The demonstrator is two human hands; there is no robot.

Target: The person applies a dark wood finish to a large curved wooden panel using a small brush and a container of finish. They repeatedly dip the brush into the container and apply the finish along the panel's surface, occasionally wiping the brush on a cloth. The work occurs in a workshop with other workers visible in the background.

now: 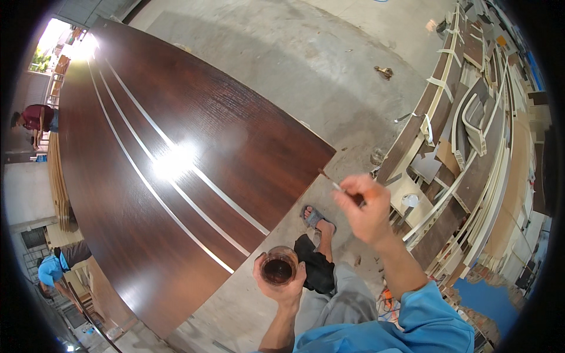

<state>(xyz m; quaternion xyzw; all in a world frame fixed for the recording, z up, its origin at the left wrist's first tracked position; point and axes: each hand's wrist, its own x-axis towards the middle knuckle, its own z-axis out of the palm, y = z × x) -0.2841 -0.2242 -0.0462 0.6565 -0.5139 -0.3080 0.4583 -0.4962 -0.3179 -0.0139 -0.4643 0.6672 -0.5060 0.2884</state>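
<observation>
No legible text, labels, brands, numbers or signs anywhere in view.

Two hands [281,286] [369,212], one jar [279,267] and one brush [336,186] show. One panel [235,123], three silver strips [212,218] and two co-workers [53,269] [39,117] appear.

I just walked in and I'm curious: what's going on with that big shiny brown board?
A person's left hand holds a clear cup with dark liquid in it. The right hand pinches what looks like a thin brush, its tip close to a corner of the brown board; whether it touches is hard to tell. Three pale stripes run along the board.
</observation>
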